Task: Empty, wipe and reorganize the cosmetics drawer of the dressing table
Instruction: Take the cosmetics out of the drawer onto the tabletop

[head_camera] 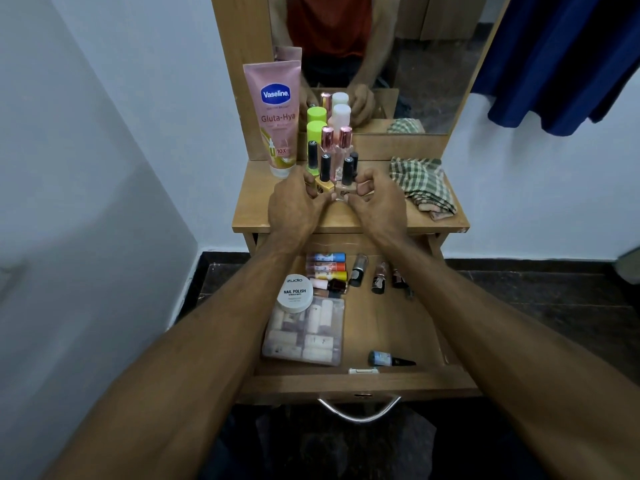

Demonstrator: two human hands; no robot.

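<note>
Both hands are on the tabletop, left hand [298, 202] pinching a yellow bottle [325, 174], right hand [375, 200] pinching a pale bottle [347, 176]; crowded upright bottles just beyond could topple if nudged, while the open drawer [360, 381] near us holds more cosmetics.

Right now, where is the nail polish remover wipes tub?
In the head view, the white tub lies in the open drawer, left side, on a clear pouch, beside the coloured tubes.
</note>
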